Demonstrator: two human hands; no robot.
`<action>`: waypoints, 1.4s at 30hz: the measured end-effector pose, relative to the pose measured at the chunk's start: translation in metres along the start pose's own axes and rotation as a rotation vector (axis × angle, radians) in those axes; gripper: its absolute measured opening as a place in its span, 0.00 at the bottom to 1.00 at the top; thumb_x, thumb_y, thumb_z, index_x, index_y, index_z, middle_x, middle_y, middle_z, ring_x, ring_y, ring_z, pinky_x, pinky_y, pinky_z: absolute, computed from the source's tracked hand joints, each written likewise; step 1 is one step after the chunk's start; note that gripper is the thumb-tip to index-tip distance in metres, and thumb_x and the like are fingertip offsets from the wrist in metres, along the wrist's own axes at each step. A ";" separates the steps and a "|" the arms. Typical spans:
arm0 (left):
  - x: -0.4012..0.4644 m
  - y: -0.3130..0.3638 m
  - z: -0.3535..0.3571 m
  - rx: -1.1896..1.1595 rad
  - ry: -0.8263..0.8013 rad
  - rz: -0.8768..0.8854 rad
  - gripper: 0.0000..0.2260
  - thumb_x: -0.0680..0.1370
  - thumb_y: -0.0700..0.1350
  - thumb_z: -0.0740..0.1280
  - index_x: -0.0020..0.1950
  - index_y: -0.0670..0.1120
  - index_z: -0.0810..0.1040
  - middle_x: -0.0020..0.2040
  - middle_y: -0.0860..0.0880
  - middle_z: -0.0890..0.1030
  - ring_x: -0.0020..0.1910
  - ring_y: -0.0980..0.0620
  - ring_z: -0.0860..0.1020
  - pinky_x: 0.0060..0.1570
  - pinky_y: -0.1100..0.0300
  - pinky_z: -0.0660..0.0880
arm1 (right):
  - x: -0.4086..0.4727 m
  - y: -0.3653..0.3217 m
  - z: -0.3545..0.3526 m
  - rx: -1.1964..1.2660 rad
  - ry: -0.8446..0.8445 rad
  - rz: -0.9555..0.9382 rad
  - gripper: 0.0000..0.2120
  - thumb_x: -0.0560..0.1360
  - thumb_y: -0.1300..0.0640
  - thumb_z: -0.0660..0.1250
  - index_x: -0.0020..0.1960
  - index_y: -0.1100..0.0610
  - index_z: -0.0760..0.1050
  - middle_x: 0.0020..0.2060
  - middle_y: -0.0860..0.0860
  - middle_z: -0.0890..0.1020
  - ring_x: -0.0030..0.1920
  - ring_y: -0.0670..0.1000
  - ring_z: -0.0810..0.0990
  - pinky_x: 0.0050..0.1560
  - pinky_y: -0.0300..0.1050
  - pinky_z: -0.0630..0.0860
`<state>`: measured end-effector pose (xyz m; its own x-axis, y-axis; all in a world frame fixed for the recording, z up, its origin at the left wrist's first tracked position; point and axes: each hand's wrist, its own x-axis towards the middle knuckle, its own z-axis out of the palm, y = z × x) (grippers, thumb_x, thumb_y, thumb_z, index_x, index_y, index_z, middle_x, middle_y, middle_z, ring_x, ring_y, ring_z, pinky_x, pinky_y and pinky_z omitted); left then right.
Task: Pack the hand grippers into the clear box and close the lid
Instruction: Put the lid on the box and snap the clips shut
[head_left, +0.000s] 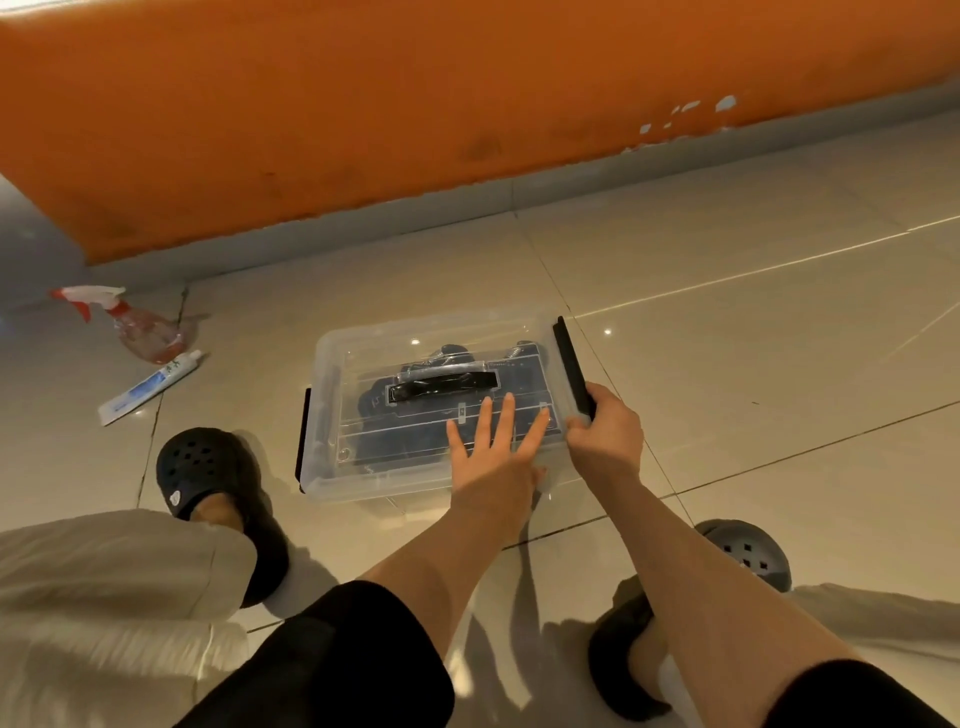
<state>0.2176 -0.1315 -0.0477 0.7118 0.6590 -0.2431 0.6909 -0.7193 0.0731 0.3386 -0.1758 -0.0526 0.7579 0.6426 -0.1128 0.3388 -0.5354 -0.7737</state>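
The clear box (332, 467) sits on the tiled floor in front of me with its clear lid (374, 343) lying on top. Through the plastic I see black hand grippers (410, 441) inside, under a black carry handle (441, 387). My left hand (493, 452) presses flat on the lid's near right part, fingers spread. My right hand (605, 431) grips the near end of the black latch (569, 364) on the box's right side. Another black latch (304, 436) lies against the left side.
A spray bottle (135, 325) with a red trigger and a toothpaste tube (150, 387) lie on the floor to the left. An orange wall (415, 104) runs behind. My feet in black clogs (208, 467) flank the box, the right foot's clog (748, 553) at lower right.
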 end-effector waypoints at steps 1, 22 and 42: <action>-0.001 -0.002 0.000 -0.012 0.006 0.016 0.33 0.79 0.55 0.59 0.76 0.57 0.39 0.77 0.46 0.36 0.76 0.42 0.36 0.70 0.36 0.36 | 0.000 0.000 0.000 -0.024 0.003 -0.005 0.20 0.75 0.63 0.65 0.66 0.60 0.70 0.59 0.57 0.79 0.58 0.57 0.78 0.58 0.48 0.77; -0.084 -0.202 0.016 -0.402 0.235 -0.617 0.33 0.78 0.65 0.45 0.77 0.47 0.53 0.78 0.41 0.49 0.77 0.43 0.44 0.74 0.42 0.48 | -0.058 -0.133 0.150 -0.814 -0.478 -0.749 0.27 0.81 0.42 0.47 0.77 0.46 0.44 0.77 0.48 0.42 0.76 0.50 0.36 0.72 0.62 0.31; -0.069 -0.218 0.015 -1.336 0.545 -0.474 0.41 0.69 0.44 0.75 0.76 0.48 0.56 0.50 0.64 0.71 0.51 0.66 0.72 0.49 0.77 0.69 | -0.057 -0.122 0.161 -0.925 -0.415 -0.782 0.29 0.77 0.36 0.38 0.76 0.42 0.42 0.78 0.47 0.47 0.77 0.50 0.42 0.74 0.62 0.38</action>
<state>0.0160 -0.0232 -0.0610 0.1496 0.9787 -0.1405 0.2540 0.0993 0.9621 0.1642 -0.0592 -0.0522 0.0088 0.9900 -0.1405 0.9997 -0.0119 -0.0213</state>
